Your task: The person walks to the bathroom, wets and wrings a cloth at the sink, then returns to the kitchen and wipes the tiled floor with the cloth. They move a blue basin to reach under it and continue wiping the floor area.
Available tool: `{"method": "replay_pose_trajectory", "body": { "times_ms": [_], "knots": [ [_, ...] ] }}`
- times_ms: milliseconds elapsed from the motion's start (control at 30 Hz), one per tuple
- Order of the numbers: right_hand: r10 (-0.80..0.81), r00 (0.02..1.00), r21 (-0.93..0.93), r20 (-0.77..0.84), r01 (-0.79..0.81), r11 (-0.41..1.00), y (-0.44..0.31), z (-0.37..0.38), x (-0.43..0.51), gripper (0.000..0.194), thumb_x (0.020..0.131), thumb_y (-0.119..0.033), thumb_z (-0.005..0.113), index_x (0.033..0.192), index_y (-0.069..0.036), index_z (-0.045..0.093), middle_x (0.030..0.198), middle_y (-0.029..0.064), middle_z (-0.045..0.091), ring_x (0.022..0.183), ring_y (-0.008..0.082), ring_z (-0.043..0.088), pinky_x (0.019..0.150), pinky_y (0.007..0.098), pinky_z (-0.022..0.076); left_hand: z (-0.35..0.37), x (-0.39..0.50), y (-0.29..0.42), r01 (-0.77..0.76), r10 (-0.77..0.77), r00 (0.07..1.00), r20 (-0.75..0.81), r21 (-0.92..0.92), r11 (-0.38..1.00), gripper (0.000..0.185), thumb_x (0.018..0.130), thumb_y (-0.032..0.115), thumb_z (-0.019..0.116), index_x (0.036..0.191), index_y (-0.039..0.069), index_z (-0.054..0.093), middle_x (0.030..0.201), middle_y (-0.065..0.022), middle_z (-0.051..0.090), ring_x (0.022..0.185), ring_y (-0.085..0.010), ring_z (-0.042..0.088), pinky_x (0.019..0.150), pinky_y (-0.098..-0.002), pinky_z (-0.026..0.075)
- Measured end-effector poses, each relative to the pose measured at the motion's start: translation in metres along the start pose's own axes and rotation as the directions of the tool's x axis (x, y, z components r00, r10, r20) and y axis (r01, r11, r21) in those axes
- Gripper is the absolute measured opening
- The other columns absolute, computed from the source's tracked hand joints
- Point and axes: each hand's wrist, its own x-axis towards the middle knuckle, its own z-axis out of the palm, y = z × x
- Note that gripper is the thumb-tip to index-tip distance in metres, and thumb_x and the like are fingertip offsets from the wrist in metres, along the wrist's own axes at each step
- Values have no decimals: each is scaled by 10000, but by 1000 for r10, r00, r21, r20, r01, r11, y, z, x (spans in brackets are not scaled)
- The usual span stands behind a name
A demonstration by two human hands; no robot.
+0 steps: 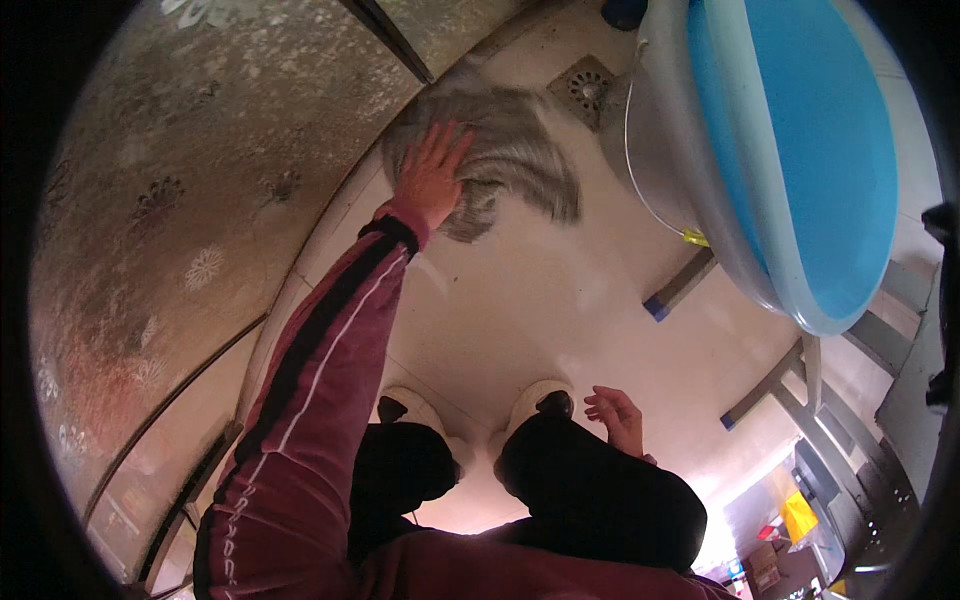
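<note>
My left hand [435,176] lies palm down with fingers spread on a crumpled grey cloth [517,135]. The cloth is spread on the pale tiled floor [517,300] and blurred at its right part; its left side lies close to the foot of a patterned glossy panel. My right hand [619,420] is beside my right knee, fingers loosely bent, with nothing seen in it. Both of my light-coloured shoes [409,409] are on the floor between the hands and my body.
A metal floor drain [589,88] is just right of the cloth. Beyond it stand a bucket [660,142] with a wire handle and a large blue basin [825,165] above grey rack legs [686,281]. The patterned panel [217,172] rises at left.
</note>
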Motion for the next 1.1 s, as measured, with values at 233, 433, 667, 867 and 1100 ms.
{"method": "replay_pose_trajectory", "body": {
  "times_ms": [233, 433, 667, 867, 1100],
  "knots": [
    [-18, 1000, -25, 9, 18, 1000, -9, 10, 16, 293, 964, -190, 587, 1186, 1, 595, 1020, 131, 678, 874, 171, 636, 802, 298, 506, 20, -193, 84, 333, -393, 681, 618, 216, 918, 618, 891, 318, 538, 1397, -17, 416, 1555, -215, 214, 1461, -336, 160, 1170, -508, 141],
    [7, 996, -66, 91, -1, 998, -12, 21, 23, 287, 963, -186, 585, 1179, 2, 598, 1009, 132, 680, 863, 173, 638, 792, 296, 507, 53, -167, 80, 104, 261, 676, 689, -441, 892, 464, 967, 281, 418, 1358, 37, 468, 1344, -169, 508, 1251, -338, 470, 1068, -458, 370],
    [-74, 996, -62, 41, 77, 995, -20, 16, 26, 293, 958, -199, 593, 1174, -2, 600, 1006, 128, 679, 850, 176, 635, 781, 298, 504, 10, -15, -33, 41, -45, 995, -88, -46, 998, 692, 811, 114, 664, 1426, 20, 360, 1479, -222, 341, 1347, -352, 371, 1092, -429, 342],
    [-43, 999, -35, 23, 44, 998, -19, 18, 22, 318, 956, -231, 598, 1179, -5, 600, 1012, 135, 677, 856, 179, 635, 774, 303, 505, 12, -176, 22, 418, -344, 899, 271, -292, 860, 715, 743, 130, 692, 1372, -56, 406, 1550, -195, 225, 1424, -331, 261, 1110, -435, 309],
    [-27, 999, -62, 24, 28, 998, -18, 12, 21, 303, 960, -212, 590, 1177, -2, 598, 1011, 140, 677, 848, 184, 639, 774, 304, 509, 2, -51, 5, 68, -68, 998, 2, -103, 992, 559, 800, 128, 638, 1291, -80, 471, 1453, -253, 350, 1366, -383, 325, 1095, -448, 335]
  ]
}}
